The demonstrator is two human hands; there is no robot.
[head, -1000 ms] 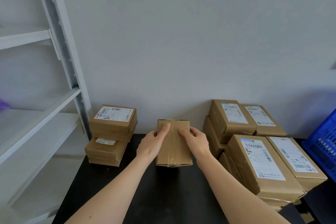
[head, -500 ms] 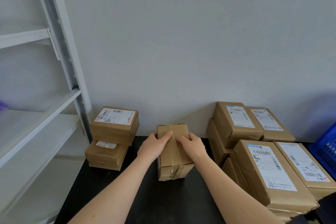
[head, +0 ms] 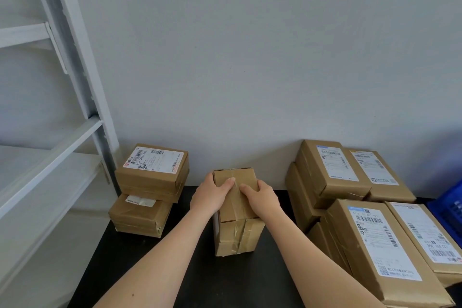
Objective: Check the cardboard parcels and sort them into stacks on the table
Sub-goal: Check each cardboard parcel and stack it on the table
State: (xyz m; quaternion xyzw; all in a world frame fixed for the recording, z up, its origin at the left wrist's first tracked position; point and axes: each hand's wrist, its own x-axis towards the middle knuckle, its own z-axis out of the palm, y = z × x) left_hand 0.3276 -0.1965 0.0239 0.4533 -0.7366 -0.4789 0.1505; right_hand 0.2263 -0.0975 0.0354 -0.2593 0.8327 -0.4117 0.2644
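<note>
"Cardboard, all of it?"

"All of it: dull brown card, square-cornered, banded with shiny clear tape that wrinkles at the seams. The table [head: 175,270] under it is flat matt black."

"And the one you have?"

"The parcel [head: 236,207] stands at the middle of the table, near the wall, between the two groups. It is a squat block. A broad strip of tape runs along its top, and its near face is creased and taped again. A sliver of white shows on its left side."

"Your hands?"

"Both clamped on its top. My left hand [head: 210,195] wraps the left edge, thumb lying on the tape. My right hand [head: 262,199] curls over the right edge. They sit close; whether the fingertips touch I cannot tell."

"Around it?"

"The left stack [head: 147,190] has a white label on its top box and sits beside a white metal rack [head: 75,82]. On my right are the right stacks [head: 350,207] of labelled parcels, with a blue crate [head: 450,210] at the edge."
</note>
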